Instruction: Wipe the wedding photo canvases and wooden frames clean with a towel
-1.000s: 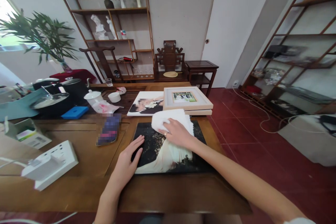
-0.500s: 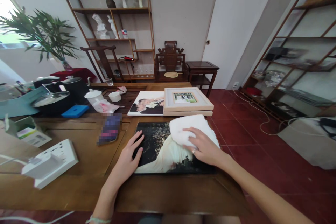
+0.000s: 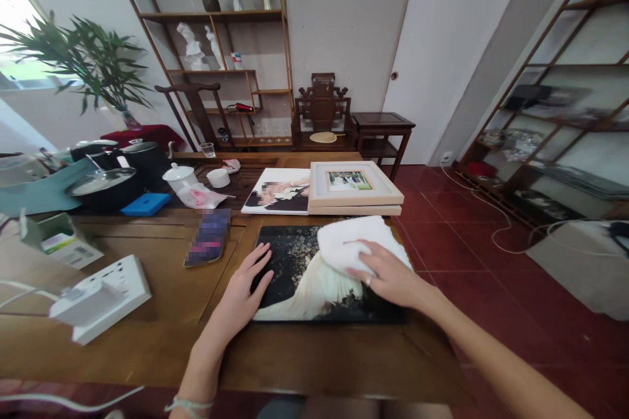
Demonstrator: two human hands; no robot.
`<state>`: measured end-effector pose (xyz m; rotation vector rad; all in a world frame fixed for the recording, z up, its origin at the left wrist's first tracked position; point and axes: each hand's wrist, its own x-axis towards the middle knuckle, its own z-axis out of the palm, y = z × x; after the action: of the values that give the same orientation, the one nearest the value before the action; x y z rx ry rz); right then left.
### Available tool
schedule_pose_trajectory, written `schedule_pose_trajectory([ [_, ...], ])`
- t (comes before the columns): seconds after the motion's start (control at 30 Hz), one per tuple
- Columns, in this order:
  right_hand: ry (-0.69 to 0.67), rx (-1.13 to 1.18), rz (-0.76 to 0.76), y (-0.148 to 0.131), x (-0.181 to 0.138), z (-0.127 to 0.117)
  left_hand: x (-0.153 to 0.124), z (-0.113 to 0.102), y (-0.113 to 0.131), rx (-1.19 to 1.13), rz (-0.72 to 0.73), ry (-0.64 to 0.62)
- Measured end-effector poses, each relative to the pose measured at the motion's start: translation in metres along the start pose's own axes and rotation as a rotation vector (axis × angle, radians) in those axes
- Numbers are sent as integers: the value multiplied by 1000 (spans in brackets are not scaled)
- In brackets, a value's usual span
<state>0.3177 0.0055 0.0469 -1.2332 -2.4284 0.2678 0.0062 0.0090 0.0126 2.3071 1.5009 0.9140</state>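
Left hand (image 3: 242, 291) lies spread (right hand (image 3: 386, 273) is curled).

I count 2 hands of my own: 1 left hand (image 3: 239, 294) and 1 right hand (image 3: 388, 273). I also count 1 white cloth (image 3: 348, 239), 1 dark photo panel (image 3: 289, 278), 1 white-edged photo panel (image 3: 282, 193), 2 stacked picture frames (image 3: 392, 196), 1 power strip (image 3: 133, 283), 1 open carton (image 3: 81, 252), 1 blue box (image 3: 146, 203), 1 lidded white bowl (image 3: 179, 175) and 1 white cup (image 3: 219, 178). I see 2 wooden chairs (image 3: 322, 108), 1 wooden side table (image 3: 383, 120), 2 white statuettes (image 3: 192, 49) and 2 shelving units (image 3: 216, 17).
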Motion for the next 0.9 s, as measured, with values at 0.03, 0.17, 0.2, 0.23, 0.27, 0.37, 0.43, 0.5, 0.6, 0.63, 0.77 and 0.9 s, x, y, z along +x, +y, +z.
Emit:
schedule_pose_trajectory([
  [0.03, 20, -23, 24, 9, 7, 1, 0, 0, 0, 1, 0, 0],
  [0.17, 71, -64, 55, 24, 21, 5, -1, 0, 0, 0, -16, -9],
  [0.2, 79, -71, 48, 22, 20, 6, -1, 0, 0, -3, -21, -10],
  [0.23, 83, -76, 39, 19, 18, 7, -1, 0, 0, -6, -24, -11],
  [0.27, 83, -78, 28, 14, 14, 8, -1, 1, 0, -8, -28, -11],
  [0.37, 52, -51, -34, -8, -7, 10, -2, 1, 0, -8, -32, -20],
  [0.43, 2, -9, -88, -24, -24, 10, -2, 2, 0, -6, -30, -32],
  [0.5, -65, 31, -144, -40, -41, 9, -2, 2, -1, -4, -26, -42],
  [0.6, -167, 84, -203, -55, -56, 3, -1, 3, -3, 3, -24, -56],
  [0.63, -197, 106, -203, -56, -56, 0, -1, 3, -3, 8, -22, -61],
  [0.77, -188, 145, -100, -37, -39, -9, -1, 3, -4, 27, -20, -67],
  [0.9, -57, 21, -35, -1, -6, -6, -1, 2, -4, 34, -21, -71],
])
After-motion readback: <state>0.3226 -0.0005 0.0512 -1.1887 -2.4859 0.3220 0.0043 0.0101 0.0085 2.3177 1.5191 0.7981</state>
